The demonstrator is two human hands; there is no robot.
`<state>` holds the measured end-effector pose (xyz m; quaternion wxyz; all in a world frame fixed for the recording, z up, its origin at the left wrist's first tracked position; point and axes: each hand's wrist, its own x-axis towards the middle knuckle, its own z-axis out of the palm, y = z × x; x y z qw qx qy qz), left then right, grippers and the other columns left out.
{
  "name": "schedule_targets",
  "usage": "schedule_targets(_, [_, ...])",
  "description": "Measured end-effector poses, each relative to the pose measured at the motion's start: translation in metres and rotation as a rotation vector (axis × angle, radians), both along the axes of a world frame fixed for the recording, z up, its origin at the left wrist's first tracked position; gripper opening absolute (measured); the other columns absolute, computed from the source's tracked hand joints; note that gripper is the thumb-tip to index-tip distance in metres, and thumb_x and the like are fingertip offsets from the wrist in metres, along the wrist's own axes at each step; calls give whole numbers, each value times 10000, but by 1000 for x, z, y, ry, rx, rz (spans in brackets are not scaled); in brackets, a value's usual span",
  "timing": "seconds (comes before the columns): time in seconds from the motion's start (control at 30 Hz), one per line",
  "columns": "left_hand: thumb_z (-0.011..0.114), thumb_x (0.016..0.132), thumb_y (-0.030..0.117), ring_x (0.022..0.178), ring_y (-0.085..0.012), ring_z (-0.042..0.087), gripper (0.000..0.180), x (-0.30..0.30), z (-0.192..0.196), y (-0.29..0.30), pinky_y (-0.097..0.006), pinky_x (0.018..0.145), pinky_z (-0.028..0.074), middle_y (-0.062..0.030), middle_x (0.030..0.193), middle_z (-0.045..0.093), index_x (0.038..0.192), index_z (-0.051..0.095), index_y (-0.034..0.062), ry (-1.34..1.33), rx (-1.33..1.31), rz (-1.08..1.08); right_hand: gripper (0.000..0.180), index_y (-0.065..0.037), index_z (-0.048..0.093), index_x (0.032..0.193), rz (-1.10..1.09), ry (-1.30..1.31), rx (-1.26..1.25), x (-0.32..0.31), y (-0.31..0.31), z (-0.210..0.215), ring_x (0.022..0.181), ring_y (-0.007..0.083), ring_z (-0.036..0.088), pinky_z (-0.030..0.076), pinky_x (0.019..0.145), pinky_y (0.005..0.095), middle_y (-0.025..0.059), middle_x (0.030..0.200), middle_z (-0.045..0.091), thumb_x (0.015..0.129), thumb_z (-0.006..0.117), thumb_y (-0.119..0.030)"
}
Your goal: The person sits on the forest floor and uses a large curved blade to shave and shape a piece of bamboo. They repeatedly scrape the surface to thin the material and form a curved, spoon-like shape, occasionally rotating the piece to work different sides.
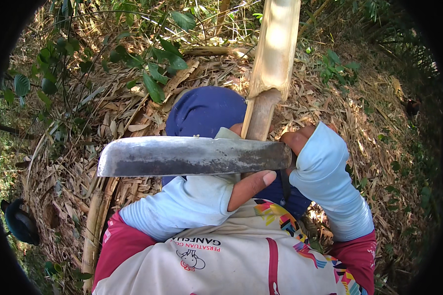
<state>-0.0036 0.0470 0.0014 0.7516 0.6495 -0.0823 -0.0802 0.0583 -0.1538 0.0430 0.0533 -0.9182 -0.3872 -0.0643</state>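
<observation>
Bamboo stem [261, 115] gripped by left hand [241, 184], right hand [300, 142] clutching blade [192, 156] (crosswise).

My right hand [314, 156] grips the handle of a broad, worn machete [192, 156], blade flat, pointing left. My left hand [231, 184] wraps the pale bamboo stalk [274, 54] under the blade, thumb out. Dry leaf litter [374, 147] below.

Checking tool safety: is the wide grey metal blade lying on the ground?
No, the wide grey metal blade is held up crosswise by the right hand.
</observation>
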Motion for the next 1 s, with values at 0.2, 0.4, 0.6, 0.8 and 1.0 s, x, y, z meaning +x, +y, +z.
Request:
schedule_targets(0.2, [711,856,216,929,-179,620,456,1,8,1,-320,812,490,-106,998,649,1206,505,10,115,31,-30,227,-153,658,866,-3,53,18,-1,1,5,631,239,602,395,581,432,8,632,562,644,679,-195])
schedule_targets(0.4, [721,834,171,831,-90,585,654,1,-5,-1,-243,744,471,-54,1029,631,1382,398,21,7,60,-14,171,-144,652,850,-13,66,-12,0,0,7,592,224,607,412,566,413,-7,595,569,685,646,-192])
schedule_targets(0.6, [715,837,154,839,-90,582,637,-1,6,-1,-245,748,470,-51,1033,627,1378,407,25,213,-16,-36,140,-139,643,820,-15,59,16,0,0,6,606,231,609,409,584,424,-6,601,571,686,641,-181])
schedule_targets(0.8, [712,839,153,770,-80,571,617,-1,4,-2,-235,713,464,-31,950,632,1368,423,23,200,10,-14,142,-133,633,819,-33,64,-45,0,2,10,622,248,613,406,591,430,7,619,574,682,640,-170])
schedule_targets(1.0, [714,851,197,742,-96,571,538,0,6,-3,-247,685,460,-38,875,627,1299,473,21,238,5,-24,133,-128,630,820,-47,69,-70,0,1,10,645,285,621,421,586,456,53,642,586,689,632,-158])
